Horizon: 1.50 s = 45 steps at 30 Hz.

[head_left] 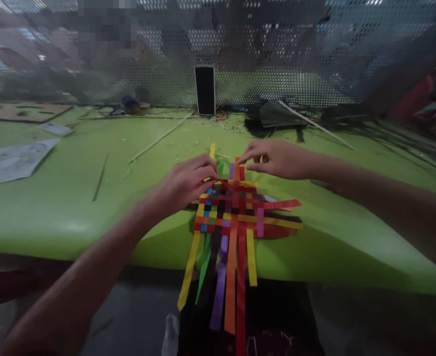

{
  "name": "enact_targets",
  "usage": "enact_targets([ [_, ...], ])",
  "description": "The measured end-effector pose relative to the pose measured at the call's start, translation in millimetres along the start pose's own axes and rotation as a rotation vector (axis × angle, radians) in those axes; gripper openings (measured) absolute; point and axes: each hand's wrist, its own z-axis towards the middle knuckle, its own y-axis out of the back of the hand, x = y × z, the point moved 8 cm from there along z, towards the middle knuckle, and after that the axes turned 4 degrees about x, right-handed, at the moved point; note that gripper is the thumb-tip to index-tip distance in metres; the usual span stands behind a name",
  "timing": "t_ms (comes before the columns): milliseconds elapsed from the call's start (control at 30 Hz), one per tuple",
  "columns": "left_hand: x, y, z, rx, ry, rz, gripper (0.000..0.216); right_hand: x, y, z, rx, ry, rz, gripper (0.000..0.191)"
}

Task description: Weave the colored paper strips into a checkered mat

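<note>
A woven mat of colored strips (218,215) lies at the table's near edge, its long loose ends hanging over it. My left hand (194,180) is closed at the mat's upper left, fingertips pinching a thin red strip (226,184). At the far side, my right hand (272,159) has bent fingers held apart. Its index fingertip is at the upper end of an orange strip (231,277); whether it touches is unclear. A purple strip (220,287), a yellow strip (189,272) and a green strip (203,269) hang in front.
A phone-like dark slab (205,91) stands against a perforated metal panel (158,64). Thin pale sticks (160,137) lie on the green table (55,207). A printed sheet (16,160) is at left, dark flat strips (281,116) at the back right.
</note>
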Motion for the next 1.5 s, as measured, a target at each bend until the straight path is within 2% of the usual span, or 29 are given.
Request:
enact_targets([
  [67,-3.1,5.6,1.4,-0.079,0.011,0.054,0.012,17.0,3.4,8.3,0.002,-0.025,0.023,0.030],
  [167,-4.8,9.8,1.5,-0.177,0.051,0.093,0.013,28.4,-19.9,13.1,0.128,-0.085,0.210,0.028],
  [300,-10.6,8.6,-5.5,-0.234,0.138,0.092,0.009,10.9,-34.5,8.8,0.020,-0.238,0.410,0.014],
  [400,-17.9,5.5,-19.2,-0.264,0.270,0.074,0.015,-1.3,-40.6,6.0,-0.052,-0.251,0.556,0.019],
  [467,-27.6,-3.2,-26.7,-0.211,0.304,0.056,0.014,-4.6,-46.2,5.5,-0.078,-0.228,0.668,0.023],
  [533,-39.5,-19.7,-29.9,-0.055,0.291,0.085,0.013,-5.8,-52.9,5.4,-0.094,-0.222,0.737,0.027],
  [633,-50.5,-43.2,-34.1,0.181,0.292,0.176,0.016,-4.7,-61.6,6.1,-0.094,-0.234,0.725,0.031],
  [733,-54.2,-55.8,-38.6,0.285,0.321,0.228,0.021,-4.0,-66.3,8.9,-0.069,-0.249,0.714,0.031],
  [833,-55.8,-58.6,-42.8,0.252,0.354,0.259,0.028,-4.1,-64.9,13.2,-0.060,-0.248,0.708,0.027],
  [933,-55.9,-59.2,-46.2,0.198,0.386,0.268,0.028,-6.7,-63.2,16.1,-0.064,-0.311,0.693,0.023],
  [1233,-53.3,-55.2,-49.6,0.116,0.447,0.155,0.029,-5.8,-65.8,21.6,-0.031,-0.434,0.621,0.011],
  [1333,-52.3,-55.9,-51.6,0.110,0.467,0.123,0.032,-6.5,-69.4,20.5,0.005,-0.462,0.642,0.008],
  [1500,-50.1,-56.7,-52.2,0.104,0.491,0.125,0.033,-9.1,-65.8,16.3,-0.033,-0.471,0.642,0.007],
])
